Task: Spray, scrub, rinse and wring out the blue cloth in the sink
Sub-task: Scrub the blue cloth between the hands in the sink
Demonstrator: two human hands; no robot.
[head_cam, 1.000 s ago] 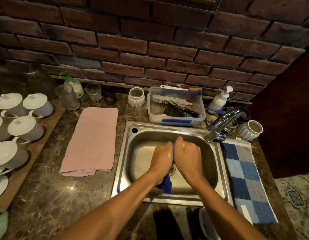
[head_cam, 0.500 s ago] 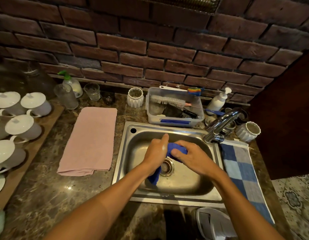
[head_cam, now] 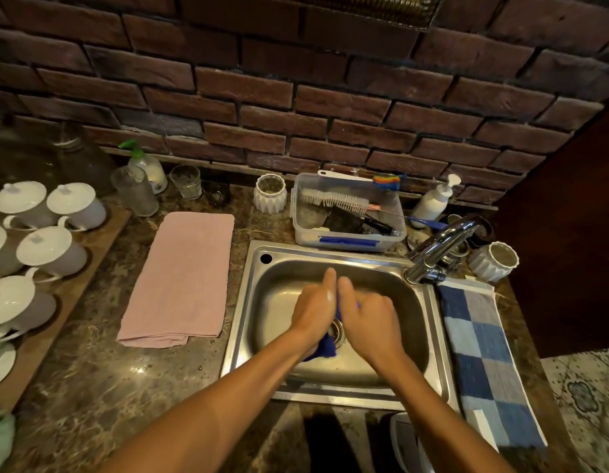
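While the blue cloth (head_cam: 325,346) is clamped between both hands over the sink (head_cam: 248,315), only its lower end and a thin strip between the palms are seen. Left hand (head_cam: 315,310) grip: clenched round the cloth, thumb up. Right hand (head_cam: 369,320) grip: also curled on the cloth, though motion blur hides the fingers. The hands are pressed side by side, touching, directly above the drain (head_cam: 337,331). The cloth's long axis is judged to run near-to-far between the palms, tail hanging out below the left hand toward the near rim. Step is judged to be scrub or wring; no water is seen from the tap (head_cam: 439,249), which stands at the far right corner, nearer the right hand. A rinse would call for the cloth to be carried right and away toward the spout. On the worktop (head_cam: 91,387), a pink towel (head_cam: 183,278) is laid left of the sink, a checked blue towel (head_cam: 484,363) right.
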